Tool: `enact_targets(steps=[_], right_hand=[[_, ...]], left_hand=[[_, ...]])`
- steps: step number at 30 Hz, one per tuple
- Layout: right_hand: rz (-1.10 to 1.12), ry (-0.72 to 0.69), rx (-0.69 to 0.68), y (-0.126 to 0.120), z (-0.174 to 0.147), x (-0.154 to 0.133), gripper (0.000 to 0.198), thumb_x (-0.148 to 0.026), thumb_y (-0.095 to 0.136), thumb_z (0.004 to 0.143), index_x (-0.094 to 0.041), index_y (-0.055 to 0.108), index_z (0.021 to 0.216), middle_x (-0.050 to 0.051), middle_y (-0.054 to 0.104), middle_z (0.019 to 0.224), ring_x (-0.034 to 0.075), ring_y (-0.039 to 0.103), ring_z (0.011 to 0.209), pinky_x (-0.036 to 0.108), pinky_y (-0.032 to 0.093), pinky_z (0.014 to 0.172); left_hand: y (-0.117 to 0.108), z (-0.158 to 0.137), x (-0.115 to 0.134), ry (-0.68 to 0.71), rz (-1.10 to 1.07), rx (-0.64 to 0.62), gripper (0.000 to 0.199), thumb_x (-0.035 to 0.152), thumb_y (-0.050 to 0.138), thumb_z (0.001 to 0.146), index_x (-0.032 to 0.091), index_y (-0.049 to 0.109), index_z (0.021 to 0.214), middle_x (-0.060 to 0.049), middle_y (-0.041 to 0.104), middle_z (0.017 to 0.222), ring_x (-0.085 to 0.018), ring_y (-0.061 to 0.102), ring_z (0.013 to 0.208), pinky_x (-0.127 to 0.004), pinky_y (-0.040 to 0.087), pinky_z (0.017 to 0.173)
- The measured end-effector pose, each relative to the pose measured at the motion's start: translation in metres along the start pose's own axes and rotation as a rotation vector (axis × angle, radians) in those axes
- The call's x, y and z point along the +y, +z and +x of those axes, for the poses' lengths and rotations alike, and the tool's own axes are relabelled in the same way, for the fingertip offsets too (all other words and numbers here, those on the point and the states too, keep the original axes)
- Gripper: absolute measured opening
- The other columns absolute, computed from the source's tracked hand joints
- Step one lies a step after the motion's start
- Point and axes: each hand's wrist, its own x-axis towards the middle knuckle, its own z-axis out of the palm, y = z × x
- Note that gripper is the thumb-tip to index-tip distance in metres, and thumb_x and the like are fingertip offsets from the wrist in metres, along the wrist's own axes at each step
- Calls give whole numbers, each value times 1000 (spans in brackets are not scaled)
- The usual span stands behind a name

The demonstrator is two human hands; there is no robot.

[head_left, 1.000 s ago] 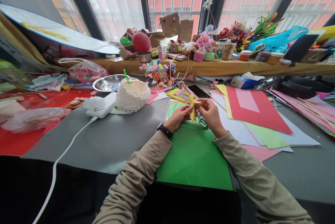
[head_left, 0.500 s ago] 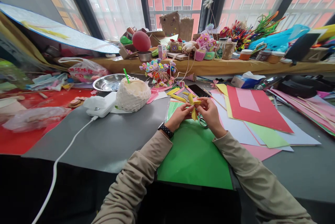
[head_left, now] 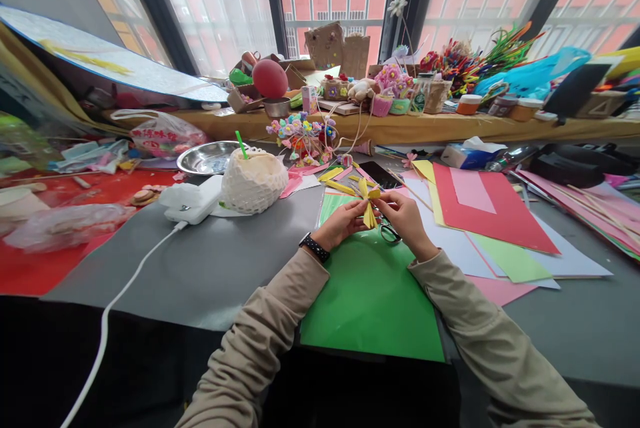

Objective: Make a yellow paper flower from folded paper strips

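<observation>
The left hand pinches a yellow paper shape between its thumb and fingers. The right hand has its fingertips closed on the other side of it, so both hands have hold of it. The yellow paper shape sits between the two hands, with thin bits sticking out above and below the grip. A black watch is round the left wrist.

Right under the grip and a little to the right, the shiny handles of some scissors poke out. A big green sheet lies below the hands, on the near side. Just past the grip there are yellow paper strips, and a black phone lies behind the right hand.

Well to the left of the grip is a round thing in a white net, with a green straw in its top. Behind that is a silver dish. To the right of the grip, a red sheet lies with a pink paper on top. Past the grip and to the left is a bunch of tiny flowers
</observation>
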Motion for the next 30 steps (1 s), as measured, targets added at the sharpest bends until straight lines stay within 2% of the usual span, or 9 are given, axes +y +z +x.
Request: enact_targets(steps=[6, 14, 21, 30], right_hand=[[32, 39, -20, 0, 0, -3, 35, -47, 58, 66, -14, 62, 76, 7, 64, 77, 17, 59, 67, 30, 50, 59], [140, 63, -75, -3, -1, -7, 31, -42, 61, 65, -14, 62, 78, 6, 64, 78, 16, 60, 69, 28, 49, 60], [134, 61, -76, -5, 0, -7, 31, -41, 62, 64, -14, 63, 77, 6, 65, 78, 17, 60, 71, 28, 48, 62], [130, 57, -77, -3, -1, -7, 30, -41, 62, 65, -14, 62, 76, 6, 63, 73, 16, 59, 69, 28, 49, 62]], left_hand=[[-1, 0, -2, 4, 17, -25, 38, 38, 63, 67, 17, 54, 96, -3, 63, 74, -11, 62, 65, -22, 47, 63], [0, -1, 0, -15, -15, -55, 31, 36, 56, 73, 15, 57, 95, -7, 65, 76, -12, 62, 66, -23, 48, 63], [-1, -1, 1, -35, -10, -64, 34, 34, 50, 78, 14, 53, 105, -9, 65, 83, -14, 63, 67, -26, 48, 70], [-6, 0, -3, -7, 40, -102, 37, 35, 61, 69, 16, 54, 99, -5, 63, 76, -11, 61, 63, -22, 47, 62]])
